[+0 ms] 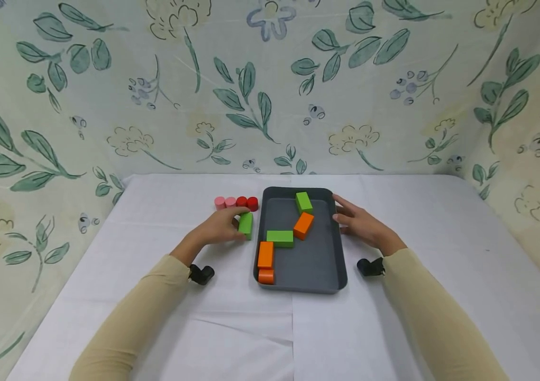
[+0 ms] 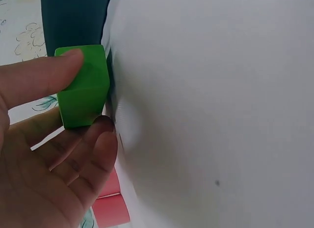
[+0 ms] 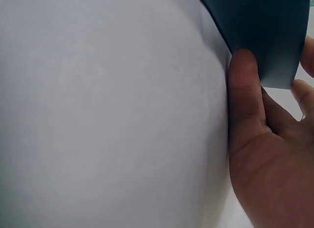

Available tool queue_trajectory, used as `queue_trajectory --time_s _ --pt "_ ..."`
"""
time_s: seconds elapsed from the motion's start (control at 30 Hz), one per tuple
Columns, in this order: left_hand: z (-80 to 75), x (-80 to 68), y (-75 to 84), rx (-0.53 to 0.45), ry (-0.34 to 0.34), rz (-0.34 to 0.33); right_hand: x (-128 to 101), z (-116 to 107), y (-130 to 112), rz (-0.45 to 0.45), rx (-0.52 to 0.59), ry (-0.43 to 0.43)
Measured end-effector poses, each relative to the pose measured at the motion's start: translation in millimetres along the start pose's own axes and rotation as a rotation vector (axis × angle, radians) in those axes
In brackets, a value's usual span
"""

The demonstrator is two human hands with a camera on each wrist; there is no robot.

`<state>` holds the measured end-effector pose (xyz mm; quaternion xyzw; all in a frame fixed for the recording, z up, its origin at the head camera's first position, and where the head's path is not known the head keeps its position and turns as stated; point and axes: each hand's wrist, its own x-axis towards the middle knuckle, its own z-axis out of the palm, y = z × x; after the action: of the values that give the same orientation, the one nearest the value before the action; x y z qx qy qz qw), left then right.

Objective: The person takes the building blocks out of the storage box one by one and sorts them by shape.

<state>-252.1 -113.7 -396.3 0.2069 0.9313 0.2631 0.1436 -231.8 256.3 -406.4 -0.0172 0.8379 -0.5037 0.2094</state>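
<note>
My left hand [image 1: 224, 225] pinches a green block [image 1: 246, 226] just outside the left wall of a dark grey tray [image 1: 308, 270]. In the left wrist view the thumb lies on the upper part of that green block [image 2: 86, 98], the other fingers at its opposite end. Beyond the hand stand two pink cylinders [image 1: 225, 203] and two red cylinders [image 1: 247, 203] in a row. My right hand [image 1: 362, 225] rests its extended fingers along the tray's right side. Seen from the right wrist, its fingertips [image 3: 244, 63] touch the tray's outer wall [image 3: 270, 37].
Inside the tray lie a green block [image 1: 304, 202] at the far end, a tilted orange block [image 1: 303, 226], a crosswise green block [image 1: 280, 238], another orange block [image 1: 266, 255] and a rounded orange piece [image 1: 266, 276] at the near left. White cloth [image 1: 436, 227] covers the table.
</note>
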Motion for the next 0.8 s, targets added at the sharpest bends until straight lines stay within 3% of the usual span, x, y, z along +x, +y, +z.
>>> queue_trajectory --time_s 0.8 --pt "4.9 5.6 2.0 -0.048 -0.029 -0.012 -0.5 -0.2 -0.3 0.002 0.019 -0.004"
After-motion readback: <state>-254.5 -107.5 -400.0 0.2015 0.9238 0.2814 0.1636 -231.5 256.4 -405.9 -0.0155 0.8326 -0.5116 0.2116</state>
